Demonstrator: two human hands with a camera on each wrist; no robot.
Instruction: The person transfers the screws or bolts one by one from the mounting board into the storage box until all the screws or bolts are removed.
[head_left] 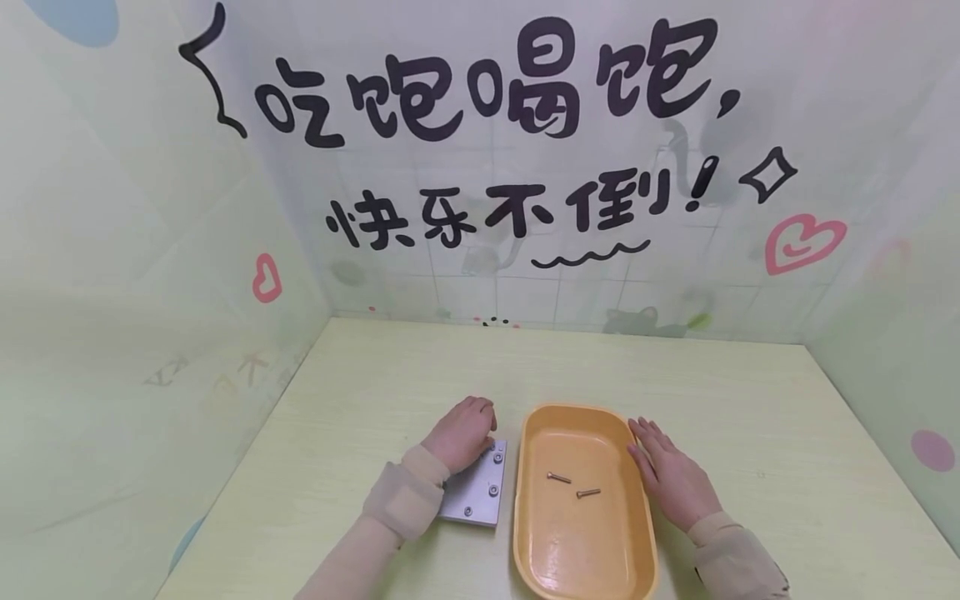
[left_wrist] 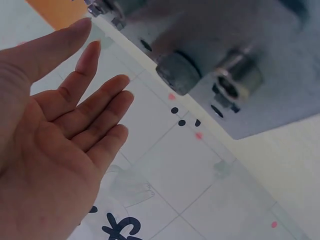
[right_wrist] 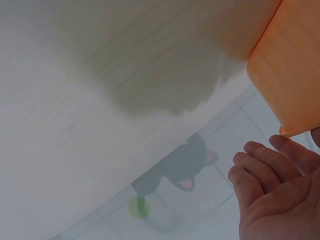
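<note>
My left hand (head_left: 461, 433) hovers at the far left part of a grey metal plate (head_left: 480, 487), its fingers loosely bent and holding nothing. In the left wrist view, a dark round knob (left_wrist: 178, 72) and a hollow metal cylinder (left_wrist: 239, 75) stand on the plate, apart from the fingers. My right hand (head_left: 675, 479) lies along the right side of an orange tray (head_left: 523, 500), with its fingers fairly straight at the rim. The right wrist view shows the index fingertip close under that rim, with part of the thumb beside it. Two screws (head_left: 558, 477) lie inside the tray.
Both objects sit side by side on a pale wooden table (head_left: 390, 367), a narrow gap between them. A printed curtain (head_left: 525, 283) with black lettering hangs behind, and similar sheets enclose the left and right sides.
</note>
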